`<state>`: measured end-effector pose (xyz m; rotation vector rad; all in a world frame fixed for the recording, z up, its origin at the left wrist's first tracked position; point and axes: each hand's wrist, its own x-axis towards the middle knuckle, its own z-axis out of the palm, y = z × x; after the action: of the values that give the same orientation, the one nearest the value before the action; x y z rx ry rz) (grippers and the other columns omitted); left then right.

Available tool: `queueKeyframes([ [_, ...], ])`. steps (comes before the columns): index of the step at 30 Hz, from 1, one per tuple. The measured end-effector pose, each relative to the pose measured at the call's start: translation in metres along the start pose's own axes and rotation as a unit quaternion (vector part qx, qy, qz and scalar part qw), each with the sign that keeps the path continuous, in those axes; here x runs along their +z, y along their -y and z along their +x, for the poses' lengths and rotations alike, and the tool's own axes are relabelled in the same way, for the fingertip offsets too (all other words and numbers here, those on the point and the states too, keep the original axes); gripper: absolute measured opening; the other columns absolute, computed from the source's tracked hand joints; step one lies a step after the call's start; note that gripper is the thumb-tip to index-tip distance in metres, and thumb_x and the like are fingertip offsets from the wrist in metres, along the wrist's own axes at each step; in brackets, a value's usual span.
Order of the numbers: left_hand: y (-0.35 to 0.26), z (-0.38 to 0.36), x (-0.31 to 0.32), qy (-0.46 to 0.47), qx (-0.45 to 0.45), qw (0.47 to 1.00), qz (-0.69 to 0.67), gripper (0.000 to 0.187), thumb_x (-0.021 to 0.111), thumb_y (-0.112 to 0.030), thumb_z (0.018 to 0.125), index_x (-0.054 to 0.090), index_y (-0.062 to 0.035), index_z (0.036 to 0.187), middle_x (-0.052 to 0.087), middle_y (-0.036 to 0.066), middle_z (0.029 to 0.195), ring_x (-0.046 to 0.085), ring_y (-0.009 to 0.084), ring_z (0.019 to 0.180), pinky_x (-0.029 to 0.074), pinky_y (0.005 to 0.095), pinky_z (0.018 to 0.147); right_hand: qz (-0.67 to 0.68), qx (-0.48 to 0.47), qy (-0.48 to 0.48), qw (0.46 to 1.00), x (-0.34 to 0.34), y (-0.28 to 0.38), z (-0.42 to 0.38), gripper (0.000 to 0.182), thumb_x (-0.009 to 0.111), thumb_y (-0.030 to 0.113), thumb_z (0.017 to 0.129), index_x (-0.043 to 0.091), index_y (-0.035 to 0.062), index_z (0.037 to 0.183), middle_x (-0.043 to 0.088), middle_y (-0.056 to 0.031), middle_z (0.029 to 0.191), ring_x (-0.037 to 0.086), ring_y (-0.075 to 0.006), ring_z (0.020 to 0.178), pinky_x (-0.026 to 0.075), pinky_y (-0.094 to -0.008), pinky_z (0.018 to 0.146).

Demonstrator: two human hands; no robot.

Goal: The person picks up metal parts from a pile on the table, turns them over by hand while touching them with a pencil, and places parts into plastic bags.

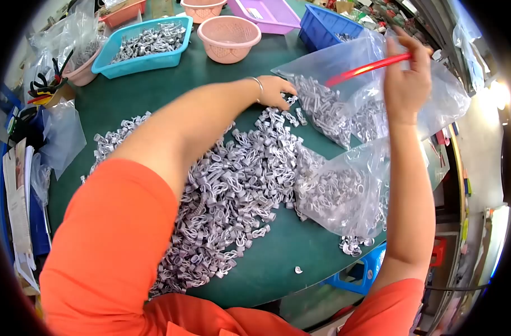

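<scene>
Reaching across the table, my left hand [275,93] has its fingers curled around a few small grey looped parts at the far edge of a heap. The large heap of grey looped parts [233,190] spreads over the green table [289,252] below my left arm. Raised at the right, my right hand [408,84] is closed around a slim red stick [370,68], blurred by motion and pointing left. Under it lie clear plastic bags [328,103] filled with similar grey parts. Another clear bag [345,187] of grey parts lies nearer to me, against the heap.
A turquoise tray [141,66] of grey parts stands at the back left. Behind are a pink basket [229,49], a purple tray [278,28] and a blue bin [314,39]. Several pliers [45,89] stand at the left. A blue stool [353,285] is below the table's right edge.
</scene>
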<state>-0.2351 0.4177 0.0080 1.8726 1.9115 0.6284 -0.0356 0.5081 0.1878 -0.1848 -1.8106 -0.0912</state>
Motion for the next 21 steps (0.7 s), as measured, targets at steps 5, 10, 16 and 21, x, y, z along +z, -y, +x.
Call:
queueKeyframes([
  [5,-0.033,-0.055,-0.021,0.153,-0.074,0.964,-0.202,0.030,0.056,-0.005,0.073,0.069,-0.0090,0.099,0.061,0.000,0.068,0.049,0.0059,0.050,0.039,0.0202,0.046,0.109,0.316,0.398,0.854,0.023,0.074,-0.079,0.025,0.054,0.026,0.089,0.054,0.0010,0.090,0.061,-0.0261,0.086,0.059,-0.0423,0.086,0.045,-0.0449,0.075],
  [10,-0.014,-0.078,-0.019,0.140,-0.075,0.915,-0.371,0.032,0.053,-0.007,0.074,0.064,-0.0011,0.104,0.064,0.004,0.093,0.058,0.0098,0.085,0.044,0.0229,0.077,0.076,0.329,0.440,0.832,0.048,0.042,-0.172,0.027,0.052,0.030,0.091,0.050,0.0042,0.099,0.061,-0.0257,0.089,0.058,-0.0436,0.090,0.045,-0.0465,0.075],
  [16,-0.015,-0.079,-0.004,0.082,-0.148,0.927,-0.335,0.048,0.037,-0.039,0.096,0.051,-0.0046,0.125,0.056,0.008,0.119,0.046,0.0180,0.114,0.030,0.0315,0.100,0.195,0.439,0.437,0.761,0.038,0.110,-0.164,0.028,0.048,0.034,0.092,0.050,0.0073,0.101,0.063,-0.0201,0.090,0.061,-0.0379,0.087,0.046,-0.0434,0.075],
  [21,-0.037,-0.107,-0.020,0.166,-0.266,0.893,-0.322,0.058,0.042,-0.054,0.090,0.062,-0.0048,0.115,0.051,0.011,0.128,0.040,0.0206,0.120,0.026,0.0358,0.102,0.171,0.453,0.361,0.797,0.014,0.165,-0.165,0.020,0.052,0.027,0.090,0.053,0.0070,0.093,0.062,-0.0196,0.076,0.060,-0.0397,0.080,0.045,-0.0446,0.071],
])
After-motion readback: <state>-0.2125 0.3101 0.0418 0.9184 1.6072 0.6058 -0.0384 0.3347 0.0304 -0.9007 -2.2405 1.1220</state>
